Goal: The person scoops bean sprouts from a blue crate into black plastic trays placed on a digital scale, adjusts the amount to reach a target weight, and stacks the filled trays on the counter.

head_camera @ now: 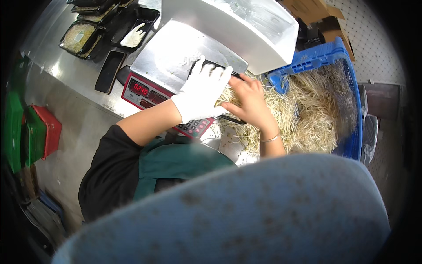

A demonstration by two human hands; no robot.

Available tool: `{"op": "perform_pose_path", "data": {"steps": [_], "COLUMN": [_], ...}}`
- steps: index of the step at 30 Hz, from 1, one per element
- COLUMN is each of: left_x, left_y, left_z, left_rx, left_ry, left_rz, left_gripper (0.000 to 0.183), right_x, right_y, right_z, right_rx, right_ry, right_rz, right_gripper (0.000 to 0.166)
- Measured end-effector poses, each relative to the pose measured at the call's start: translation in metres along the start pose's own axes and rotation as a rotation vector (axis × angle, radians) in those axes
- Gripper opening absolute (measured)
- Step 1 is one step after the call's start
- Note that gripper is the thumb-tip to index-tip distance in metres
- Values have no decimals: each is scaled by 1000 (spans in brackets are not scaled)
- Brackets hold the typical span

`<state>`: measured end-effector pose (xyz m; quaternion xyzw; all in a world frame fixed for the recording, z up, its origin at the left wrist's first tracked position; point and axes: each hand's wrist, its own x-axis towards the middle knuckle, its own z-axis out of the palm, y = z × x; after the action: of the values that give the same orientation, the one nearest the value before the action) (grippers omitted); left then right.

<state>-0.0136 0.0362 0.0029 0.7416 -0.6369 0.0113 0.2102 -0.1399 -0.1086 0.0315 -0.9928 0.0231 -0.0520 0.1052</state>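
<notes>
My left hand (205,94), in a white glove, lies across a black plastic tray (211,62) with its fingers spread towards the far rim. Pale sprouts (227,95) show in the tray between my hands. Bare and slightly blurred, my right hand (248,102) rests over the sprouts at the tray's right end, fingers near the far rim. Whether either hand grips the tray is hidden. Beneath my left hand is a red digital scale (127,94) with a metal weighing plate (165,49) and a lit display. A loose heap of sprouts (280,114) lies right of my right hand.
A blue plastic crate (306,59) of sprouts stands at right. Behind the scale is a white foam box (211,19). At left lie a phone (109,71), filled black packs (79,38) and a tray (148,16) with a white glove (133,37). Colored baskets (49,132) stand far left.
</notes>
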Motion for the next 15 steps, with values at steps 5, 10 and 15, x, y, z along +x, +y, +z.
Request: {"op": "perform_pose_path", "data": {"steps": [5,10,15], "left_x": [8,10,10], "left_y": [3,0,2], "left_z": [-5,-3,-6], "left_rx": [-117,-152,-182], "left_ry": [-146,-187,-214], "left_rz": [-54,-83,-103], "left_gripper": [88,89,89], "right_x": [-32,-23,-30], "right_y": [33,32,23], "right_z": [-23,-9,-15], "right_rx": [55,67,263], "right_ry": [-102,26,77], "right_rz": [128,129,218], "right_gripper": [66,38,36]}}
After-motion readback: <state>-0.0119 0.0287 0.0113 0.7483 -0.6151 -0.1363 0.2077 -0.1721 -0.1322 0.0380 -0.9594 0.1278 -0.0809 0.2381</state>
